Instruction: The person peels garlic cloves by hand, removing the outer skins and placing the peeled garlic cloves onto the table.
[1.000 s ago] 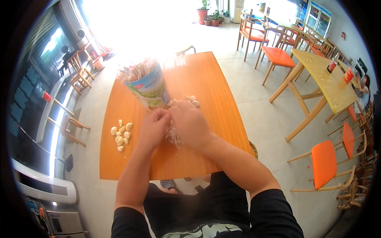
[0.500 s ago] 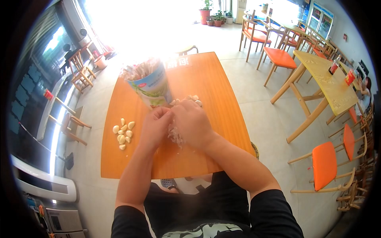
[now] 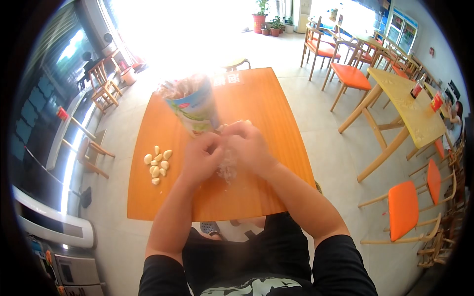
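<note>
My left hand [image 3: 201, 157] and my right hand [image 3: 248, 147] meet above the middle of the orange wooden table [image 3: 261, 197]. Their fingers are pinched together on a small thing, apparently a garlic clove, mostly hidden by the fingertips. Thin pale garlic skins [image 3: 227, 170] lie on the table below and between my hands. Off to the left is a loose group of peeled garlic cloves [image 3: 155, 171]. Right behind my fingers stands a tall printed tub [image 3: 195, 111] packed with wrapped sticks. My right hand covers most of the cloves beyond it.
At the right is a yellow table [image 3: 407, 106] with a bottle [image 3: 418, 87] and a red container [image 3: 437, 102] on it. Chairs with orange seats [image 3: 403, 209] stand around it, and a person sits at the far right. Potted plants [image 3: 260, 22] line the bright back doorway.
Both hands stay together, with the fingers shifted and blurred by motion. The whole view has moved slightly, so the table and cloves appear a little further right.
</note>
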`<state>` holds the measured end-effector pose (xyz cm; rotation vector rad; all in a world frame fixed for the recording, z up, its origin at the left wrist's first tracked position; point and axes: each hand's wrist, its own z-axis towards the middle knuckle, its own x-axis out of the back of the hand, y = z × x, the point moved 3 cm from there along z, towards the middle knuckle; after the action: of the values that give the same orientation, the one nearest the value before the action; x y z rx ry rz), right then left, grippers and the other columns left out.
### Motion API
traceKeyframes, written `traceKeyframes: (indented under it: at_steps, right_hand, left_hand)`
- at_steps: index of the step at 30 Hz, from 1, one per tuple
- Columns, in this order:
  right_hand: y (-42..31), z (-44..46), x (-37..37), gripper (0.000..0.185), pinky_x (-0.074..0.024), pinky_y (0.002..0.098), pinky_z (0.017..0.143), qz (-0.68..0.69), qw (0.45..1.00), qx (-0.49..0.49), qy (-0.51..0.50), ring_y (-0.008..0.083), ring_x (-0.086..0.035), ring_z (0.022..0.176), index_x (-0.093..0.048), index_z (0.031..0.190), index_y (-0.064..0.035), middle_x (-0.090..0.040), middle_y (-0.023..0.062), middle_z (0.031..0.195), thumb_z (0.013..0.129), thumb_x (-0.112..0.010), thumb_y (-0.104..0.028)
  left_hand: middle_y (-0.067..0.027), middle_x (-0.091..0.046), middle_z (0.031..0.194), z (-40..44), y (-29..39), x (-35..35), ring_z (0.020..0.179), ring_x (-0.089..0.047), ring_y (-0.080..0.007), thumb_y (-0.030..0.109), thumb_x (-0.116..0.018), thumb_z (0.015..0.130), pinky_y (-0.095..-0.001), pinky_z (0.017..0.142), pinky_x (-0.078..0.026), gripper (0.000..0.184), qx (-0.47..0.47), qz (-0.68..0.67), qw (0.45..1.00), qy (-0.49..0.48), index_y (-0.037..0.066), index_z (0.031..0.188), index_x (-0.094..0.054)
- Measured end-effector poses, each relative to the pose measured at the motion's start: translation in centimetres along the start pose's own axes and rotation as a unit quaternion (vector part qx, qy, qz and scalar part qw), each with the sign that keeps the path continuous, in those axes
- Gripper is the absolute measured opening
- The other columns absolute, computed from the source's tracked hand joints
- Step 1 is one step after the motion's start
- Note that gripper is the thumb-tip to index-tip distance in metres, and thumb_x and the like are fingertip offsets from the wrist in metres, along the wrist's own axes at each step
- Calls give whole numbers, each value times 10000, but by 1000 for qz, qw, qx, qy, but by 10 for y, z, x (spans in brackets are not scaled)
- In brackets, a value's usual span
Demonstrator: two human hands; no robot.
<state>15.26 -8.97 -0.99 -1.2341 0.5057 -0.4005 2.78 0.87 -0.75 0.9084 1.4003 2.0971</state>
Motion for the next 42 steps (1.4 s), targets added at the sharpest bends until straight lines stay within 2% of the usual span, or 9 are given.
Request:
traceKeyframes:
  at_steps: [2,12,17,25,27,29,33,35,42]
  right_hand:
    - [0,0,3,131,-509,264,680,-1,1000,-6,10,102,-609,818,-648,984,25,-632,51,854,891,-612,-61]
    - [-2,0,4,158,-525,315,743,-133,990,29,42,169,-636,838,-652,1026,7,-652,107,933,924,-606,-105]
    - [-3,-1,4,145,-528,313,740,-135,989,38,55,170,-643,829,-654,1010,9,-657,108,922,922,-619,-101]
    - [4,2,6,140,-515,252,726,-158,987,17,33,87,-602,866,-627,1056,-8,-655,45,950,954,-599,-100]
    - [7,2,5,127,-531,318,736,-126,990,27,60,182,-649,804,-643,996,18,-660,120,908,920,-627,-83]
    - [7,3,5,129,-531,312,730,-116,991,30,59,172,-644,800,-643,1000,19,-661,112,907,924,-634,-84]
    - [-7,-1,1,128,-524,275,691,-56,998,7,41,124,-622,770,-643,1001,32,-660,81,908,945,-641,-83]
    - [-14,-3,-1,124,-518,258,673,-38,999,-1,19,106,-613,753,-642,998,39,-657,69,897,955,-636,-77]
    - [-14,-4,-3,130,-512,230,617,42,998,-31,-22,78,-601,694,-645,1034,60,-659,52,852,973,-608,-48]
  left_hand:
    - [31,-586,730,-2,7,1,645,-513,-33,40,-670,862,-211,576,-409,48,-105,106,988,-32,16,835,-638]
    - [-58,-596,691,0,12,5,630,-570,-139,80,-683,794,-298,594,-473,78,-81,230,964,-107,22,835,-650]
    - [-96,-651,857,0,21,6,825,-651,-256,70,-679,788,-360,723,-510,102,-139,272,946,-112,47,887,-689]
    - [-100,-669,914,5,18,6,889,-652,-262,39,-661,866,-358,775,-515,123,-168,310,933,-71,38,982,-703]
    - [-86,-675,915,6,13,6,867,-659,-229,34,-664,883,-342,765,-517,133,-173,325,928,-53,31,1010,-703]
    - [-54,-690,942,7,2,8,845,-651,-136,31,-674,916,-283,748,-521,185,-79,126,988,-27,9,1099,-687]
    - [-32,-687,964,7,0,6,856,-630,-77,34,-676,939,-233,748,-518,219,-57,61,996,-35,-13,1153,-668]
    - [-38,-699,982,4,12,4,883,-644,-87,42,-665,955,-224,777,-525,205,35,-76,996,-34,-27,1149,-661]
    - [-36,-698,982,5,12,6,898,-645,-82,64,-654,972,-217,796,-525,158,66,-102,992,-31,-16,1108,-669]
